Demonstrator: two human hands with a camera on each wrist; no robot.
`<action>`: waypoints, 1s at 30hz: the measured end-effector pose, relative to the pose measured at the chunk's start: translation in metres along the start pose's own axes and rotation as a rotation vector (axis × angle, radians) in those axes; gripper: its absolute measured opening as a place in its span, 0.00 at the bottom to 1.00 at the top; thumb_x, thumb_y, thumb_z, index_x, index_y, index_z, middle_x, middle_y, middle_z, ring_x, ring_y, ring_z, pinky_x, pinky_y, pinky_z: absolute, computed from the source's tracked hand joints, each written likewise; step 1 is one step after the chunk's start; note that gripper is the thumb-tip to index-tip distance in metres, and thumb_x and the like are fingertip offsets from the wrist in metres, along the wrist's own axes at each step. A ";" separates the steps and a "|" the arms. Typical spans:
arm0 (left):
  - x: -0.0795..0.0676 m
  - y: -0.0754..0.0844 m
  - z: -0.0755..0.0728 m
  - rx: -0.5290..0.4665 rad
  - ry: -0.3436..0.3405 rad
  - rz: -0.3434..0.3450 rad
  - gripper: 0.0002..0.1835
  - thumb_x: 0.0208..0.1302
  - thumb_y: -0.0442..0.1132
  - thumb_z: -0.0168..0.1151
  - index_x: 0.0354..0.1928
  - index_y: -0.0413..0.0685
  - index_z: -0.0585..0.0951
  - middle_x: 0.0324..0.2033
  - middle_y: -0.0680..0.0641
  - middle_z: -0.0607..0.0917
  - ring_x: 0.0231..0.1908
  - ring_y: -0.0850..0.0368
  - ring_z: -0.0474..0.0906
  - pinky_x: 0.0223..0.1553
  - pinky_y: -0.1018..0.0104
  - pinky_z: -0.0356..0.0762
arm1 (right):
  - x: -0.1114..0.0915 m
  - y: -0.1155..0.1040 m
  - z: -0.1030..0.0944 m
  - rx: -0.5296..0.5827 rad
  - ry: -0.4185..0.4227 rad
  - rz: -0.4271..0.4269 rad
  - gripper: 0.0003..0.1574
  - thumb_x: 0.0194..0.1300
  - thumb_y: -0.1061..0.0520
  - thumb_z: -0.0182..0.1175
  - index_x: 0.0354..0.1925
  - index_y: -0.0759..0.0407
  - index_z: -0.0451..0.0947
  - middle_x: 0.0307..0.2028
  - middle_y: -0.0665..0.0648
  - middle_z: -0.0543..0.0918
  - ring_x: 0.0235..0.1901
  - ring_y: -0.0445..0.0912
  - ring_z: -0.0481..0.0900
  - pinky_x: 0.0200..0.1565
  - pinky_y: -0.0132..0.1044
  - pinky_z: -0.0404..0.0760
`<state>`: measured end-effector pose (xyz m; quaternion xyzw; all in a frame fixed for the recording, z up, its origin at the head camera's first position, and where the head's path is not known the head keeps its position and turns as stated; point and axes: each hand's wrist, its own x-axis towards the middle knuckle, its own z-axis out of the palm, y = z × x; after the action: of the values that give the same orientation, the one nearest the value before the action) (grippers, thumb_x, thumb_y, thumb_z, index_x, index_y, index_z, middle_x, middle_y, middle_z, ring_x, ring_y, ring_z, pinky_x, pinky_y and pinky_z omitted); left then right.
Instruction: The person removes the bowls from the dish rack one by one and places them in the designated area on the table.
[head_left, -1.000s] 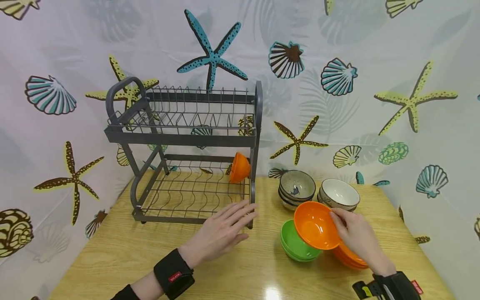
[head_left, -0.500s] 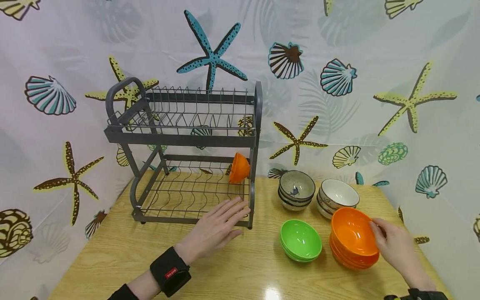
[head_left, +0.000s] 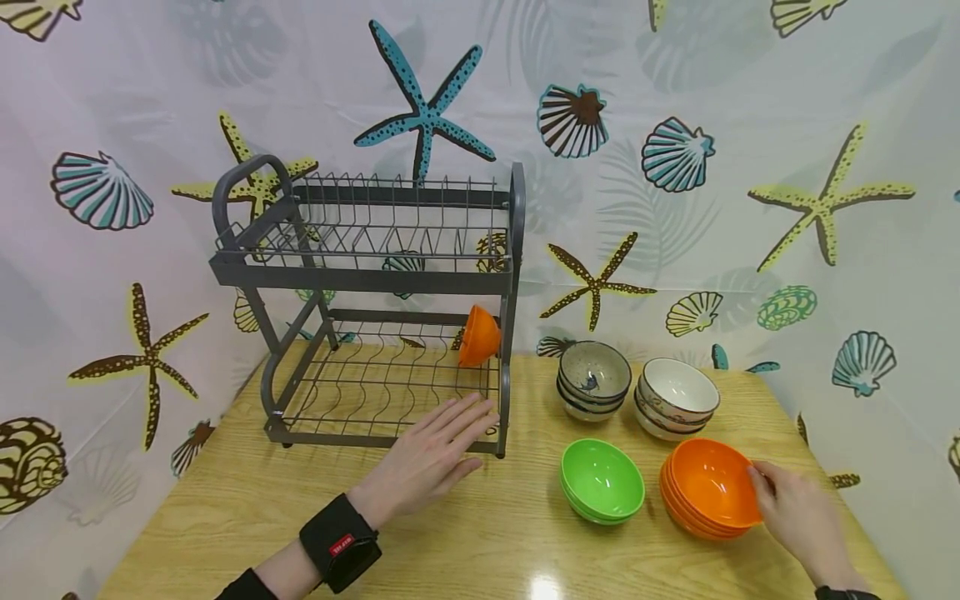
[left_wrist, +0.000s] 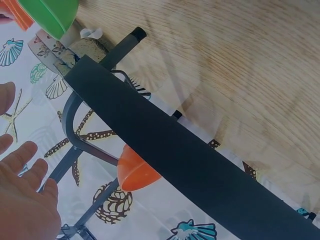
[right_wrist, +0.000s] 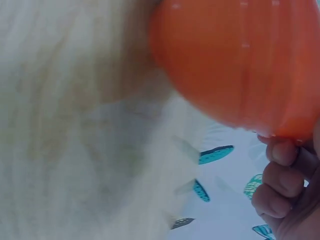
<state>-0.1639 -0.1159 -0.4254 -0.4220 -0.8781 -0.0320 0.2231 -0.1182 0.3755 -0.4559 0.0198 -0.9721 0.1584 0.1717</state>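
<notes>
At the right of the head view, my right hand (head_left: 798, 508) pinches the rim of the top orange bowl (head_left: 712, 479), which sits nested in a stack of orange bowls (head_left: 686, 518). The right wrist view has the orange stack (right_wrist: 235, 55) close up, fingers (right_wrist: 285, 180) curled at its rim. My left hand (head_left: 423, 458) is spread in front of the grey dish rack (head_left: 390, 442), holding nothing. One orange bowl (head_left: 480, 336) stands on its side at the right end of the rack's lower tier. Green bowls (head_left: 602, 479) are stacked left of the orange ones.
Behind the coloured stacks stand a stack of grey speckled bowls (head_left: 594, 375) and a stack of white patterned bowls (head_left: 678, 392). The rack's upper tier (head_left: 390, 229) overhangs the lower one. A cloth with starfish and shells (head_left: 720, 100) hangs behind the wooden table (head_left: 487, 550).
My right hand has carried the orange bowl from above the green bowls rightward and down onto the orange stack. My left hand has shifted slightly left and down.
</notes>
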 end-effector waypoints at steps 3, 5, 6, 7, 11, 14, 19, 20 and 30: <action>0.000 0.000 0.000 -0.002 -0.003 -0.002 0.33 0.75 0.52 0.56 0.76 0.50 0.63 0.75 0.45 0.67 0.77 0.49 0.60 0.78 0.54 0.59 | -0.001 0.001 0.005 -0.010 -0.021 0.015 0.14 0.69 0.66 0.58 0.44 0.79 0.81 0.34 0.75 0.86 0.21 0.48 0.77 0.22 0.41 0.74; 0.000 0.000 0.001 -0.006 -0.003 -0.005 0.33 0.74 0.51 0.56 0.76 0.50 0.63 0.75 0.46 0.66 0.77 0.49 0.60 0.78 0.54 0.59 | -0.001 0.001 0.006 -0.012 -0.014 0.019 0.14 0.69 0.66 0.58 0.44 0.79 0.81 0.34 0.75 0.86 0.20 0.47 0.76 0.22 0.41 0.73; 0.000 0.000 0.001 -0.009 -0.001 -0.006 0.33 0.74 0.51 0.56 0.76 0.50 0.63 0.75 0.46 0.66 0.77 0.49 0.60 0.77 0.53 0.59 | -0.001 0.001 0.007 -0.014 -0.012 0.023 0.14 0.68 0.66 0.58 0.44 0.79 0.81 0.34 0.75 0.86 0.20 0.48 0.77 0.22 0.43 0.74; 0.000 -0.001 0.001 -0.012 -0.001 -0.009 0.33 0.74 0.51 0.57 0.76 0.50 0.63 0.75 0.46 0.66 0.77 0.49 0.60 0.78 0.53 0.59 | -0.001 0.001 0.007 -0.014 -0.009 0.025 0.14 0.68 0.66 0.58 0.44 0.79 0.82 0.34 0.75 0.86 0.20 0.49 0.78 0.22 0.44 0.75; 0.000 -0.002 0.003 -0.025 0.007 -0.015 0.33 0.73 0.50 0.58 0.75 0.50 0.64 0.75 0.45 0.67 0.76 0.48 0.61 0.77 0.52 0.59 | -0.001 0.001 0.006 -0.016 -0.018 0.039 0.15 0.69 0.64 0.58 0.45 0.78 0.81 0.31 0.73 0.86 0.21 0.51 0.78 0.23 0.45 0.74; 0.001 -0.004 0.005 -0.050 0.004 -0.028 0.34 0.73 0.50 0.58 0.75 0.48 0.64 0.75 0.45 0.67 0.75 0.46 0.62 0.77 0.51 0.59 | -0.003 0.001 0.005 -0.021 -0.045 0.061 0.19 0.73 0.60 0.56 0.48 0.77 0.81 0.20 0.63 0.80 0.18 0.45 0.70 0.21 0.37 0.66; 0.003 -0.009 0.006 -0.184 0.002 -0.104 0.33 0.74 0.49 0.58 0.75 0.45 0.63 0.75 0.43 0.67 0.75 0.43 0.62 0.76 0.47 0.61 | -0.006 -0.002 0.006 -0.020 0.013 0.054 0.22 0.75 0.53 0.56 0.50 0.73 0.81 0.24 0.57 0.77 0.21 0.46 0.69 0.22 0.33 0.62; 0.004 -0.011 0.006 -0.216 -0.001 -0.124 0.33 0.74 0.48 0.57 0.75 0.44 0.63 0.74 0.43 0.67 0.75 0.43 0.62 0.76 0.46 0.61 | -0.008 -0.003 0.007 -0.016 0.043 0.047 0.21 0.74 0.54 0.57 0.50 0.72 0.81 0.27 0.60 0.79 0.24 0.49 0.73 0.23 0.36 0.66; 0.017 -0.026 0.013 -0.459 -0.037 -0.331 0.34 0.74 0.46 0.59 0.76 0.45 0.61 0.74 0.38 0.67 0.74 0.41 0.62 0.74 0.42 0.63 | -0.015 -0.024 0.014 0.119 0.235 -0.040 0.19 0.69 0.62 0.61 0.54 0.72 0.78 0.55 0.76 0.77 0.54 0.72 0.71 0.52 0.69 0.70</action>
<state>-0.1973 -0.1166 -0.4261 -0.3131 -0.9088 -0.2581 0.0974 -0.1062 0.3480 -0.4659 0.0305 -0.9336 0.2134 0.2862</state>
